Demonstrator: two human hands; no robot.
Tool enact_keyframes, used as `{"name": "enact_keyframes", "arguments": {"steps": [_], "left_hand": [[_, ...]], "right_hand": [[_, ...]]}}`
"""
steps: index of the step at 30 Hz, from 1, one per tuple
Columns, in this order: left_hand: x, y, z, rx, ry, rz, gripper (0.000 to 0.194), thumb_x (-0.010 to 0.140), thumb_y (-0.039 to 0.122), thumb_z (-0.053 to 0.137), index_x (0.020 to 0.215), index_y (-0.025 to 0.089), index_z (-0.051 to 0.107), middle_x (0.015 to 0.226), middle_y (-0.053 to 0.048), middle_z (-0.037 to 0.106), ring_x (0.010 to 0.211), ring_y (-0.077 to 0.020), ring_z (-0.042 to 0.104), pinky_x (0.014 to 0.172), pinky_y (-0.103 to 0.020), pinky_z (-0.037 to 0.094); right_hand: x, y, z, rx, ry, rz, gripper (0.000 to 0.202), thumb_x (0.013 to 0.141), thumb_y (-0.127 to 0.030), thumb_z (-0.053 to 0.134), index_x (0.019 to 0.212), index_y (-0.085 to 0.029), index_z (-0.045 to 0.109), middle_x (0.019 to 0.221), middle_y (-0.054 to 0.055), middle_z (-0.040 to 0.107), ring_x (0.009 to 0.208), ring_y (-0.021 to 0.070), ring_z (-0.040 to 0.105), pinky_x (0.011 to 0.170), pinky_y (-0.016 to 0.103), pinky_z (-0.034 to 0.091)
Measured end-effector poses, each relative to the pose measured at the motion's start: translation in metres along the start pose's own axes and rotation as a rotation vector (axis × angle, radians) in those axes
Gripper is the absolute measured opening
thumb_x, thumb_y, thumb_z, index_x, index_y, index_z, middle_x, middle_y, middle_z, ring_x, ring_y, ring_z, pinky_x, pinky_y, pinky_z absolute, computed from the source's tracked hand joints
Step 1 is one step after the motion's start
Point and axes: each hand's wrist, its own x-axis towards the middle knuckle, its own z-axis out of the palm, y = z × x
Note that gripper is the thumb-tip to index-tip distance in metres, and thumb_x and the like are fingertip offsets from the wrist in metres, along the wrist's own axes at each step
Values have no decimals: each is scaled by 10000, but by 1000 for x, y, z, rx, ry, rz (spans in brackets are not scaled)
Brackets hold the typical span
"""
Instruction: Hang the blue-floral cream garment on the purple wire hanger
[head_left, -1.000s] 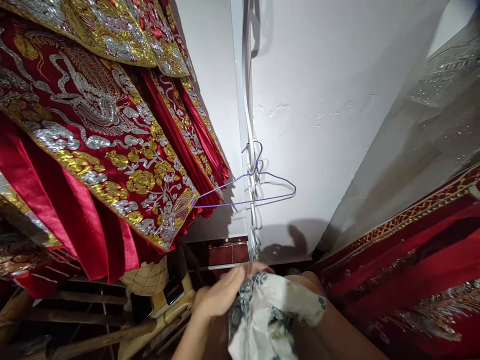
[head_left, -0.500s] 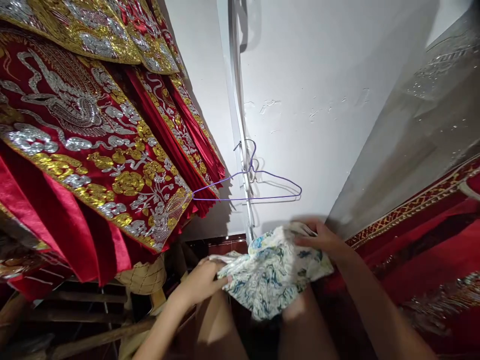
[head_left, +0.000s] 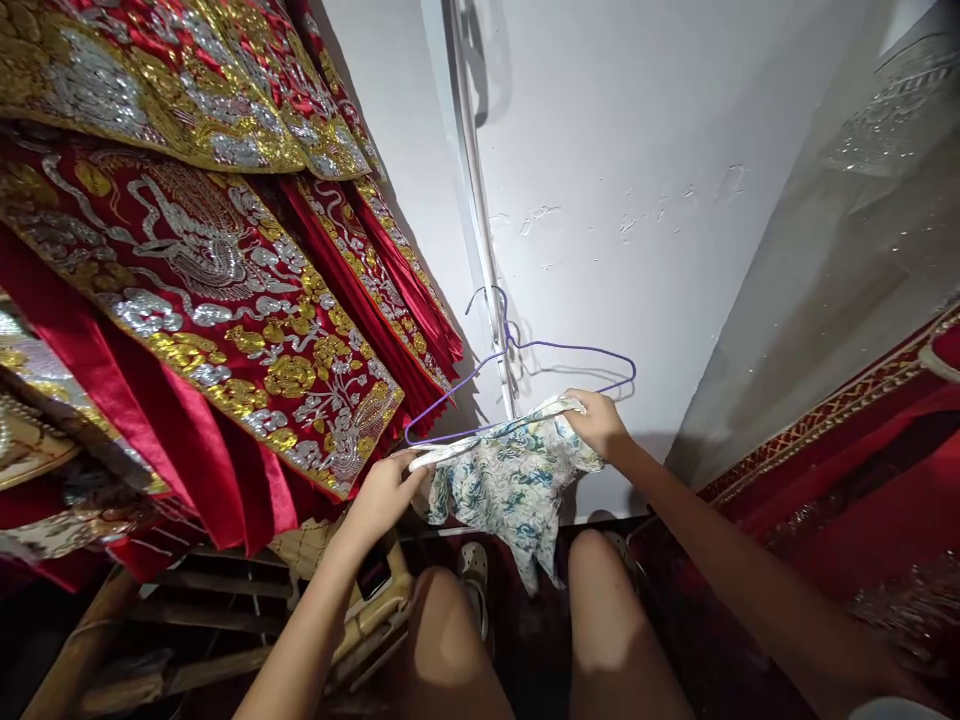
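A small white garment (head_left: 506,485) with a blue and green pattern hangs spread between my hands, its white upper edge pulled nearly straight. My left hand (head_left: 386,495) pinches that edge at its left end. At the other end, my right hand (head_left: 600,425) grips the edge between thumb and fingers. Just above and behind the garment, a purple wire hanger (head_left: 574,346) hangs by its hook from a metal rail on the wall. The garment's top edge overlaps the hanger's lower bar; I cannot tell whether they touch.
Red costumes with gold and silver embroidery (head_left: 285,370) hang at the left. A white wall (head_left: 622,130) with a vertical metal strip (head_left: 474,170) is ahead. Bamboo furniture (head_left: 375,610) stands low at left, and red trimmed cloth (head_left: 847,480) lies at right.
The garment has gone from bunched to spread out and has risen to the hanger. Both hands have moved up, and the hanger now sits tilted.
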Motion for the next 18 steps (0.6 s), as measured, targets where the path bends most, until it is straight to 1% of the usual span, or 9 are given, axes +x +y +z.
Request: {"name": "enact_keyframes", "arguments": {"steps": [3, 5, 8, 10, 12, 13, 15, 17, 18], "left_hand": [[4, 7, -2, -10, 90, -17, 332, 928, 449, 452, 777, 191, 598, 829, -89, 709, 794, -257, 664, 767, -342, 497], [9, 15, -4, -47, 182, 32, 281, 916, 428, 484, 758, 202, 539, 946, -101, 715, 882, -259, 663, 811, -336, 486], [21, 29, -6, -80, 289, 139, 246, 926, 386, 500, 759, 207, 485, 1098, -110, 689, 994, -250, 635, 873, -322, 464], [33, 38, -6, -135, 275, 193, 185, 944, 364, 494, 864, 199, 524, 1127, -98, 679, 1002, -229, 628, 877, -305, 461], [45, 45, -5, -234, 243, 224, 185, 956, 340, 490, 1040, 187, 550, 1111, -83, 681, 995, -208, 638, 870, -286, 466], [50, 47, -5, -283, 227, 234, 231, 958, 333, 491, 1120, 179, 551, 1096, -77, 686, 993, -203, 644, 869, -281, 470], [58, 48, -6, -363, 190, 245, 302, 954, 341, 505, 1185, 163, 583, 1076, -77, 702, 1000, -207, 653, 878, -284, 479], [61, 47, -9, -432, 134, 232, 319, 933, 384, 548, 1120, 151, 660, 1064, -86, 722, 976, -220, 659, 857, -291, 494], [61, 47, -12, -472, 96, 215, 331, 915, 411, 579, 1077, 145, 691, 1047, -90, 734, 940, -222, 663, 824, -291, 503]], "right_hand": [[-6, -5, -16, -21, 34, -8, 135, 744, -274, 537, 629, -204, 545, 587, -13, 500, 630, 166, 446, 573, 271, 318], [-10, -6, -24, -41, 48, -3, 149, 736, -282, 546, 610, -206, 520, 579, -18, 471, 621, 159, 427, 570, 270, 308], [-18, -9, -28, -30, 47, 25, 160, 739, -294, 548, 608, -204, 533, 592, -9, 491, 624, 161, 437, 568, 270, 319], [-27, -12, -25, 9, 17, 38, 158, 742, -312, 558, 632, -201, 575, 621, 4, 535, 636, 170, 462, 572, 270, 343], [-38, -16, -24, 40, -25, 46, 140, 732, -304, 557, 698, -198, 642, 641, 7, 564, 601, 162, 450, 548, 273, 344], [-42, -17, -24, 52, -22, 57, 171, 719, -284, 550, 782, -199, 685, 655, 3, 578, 563, 150, 423, 521, 272, 330], [-49, -19, -30, 100, 73, 81, 441, 676, -228, 533, 1082, -214, 704, 681, -15, 591, 501, 129, 365, 471, 265, 290], [-49, -17, -44, 138, 253, 89, 781, 643, -196, 540, 1422, -246, 517, 695, -41, 589, 487, 128, 375, 460, 251, 300], [-45, -15, -52, 131, 326, 88, 900, 635, -192, 557, 1519, -252, 400, 689, -51, 584, 500, 135, 407, 474, 247, 327]]}}
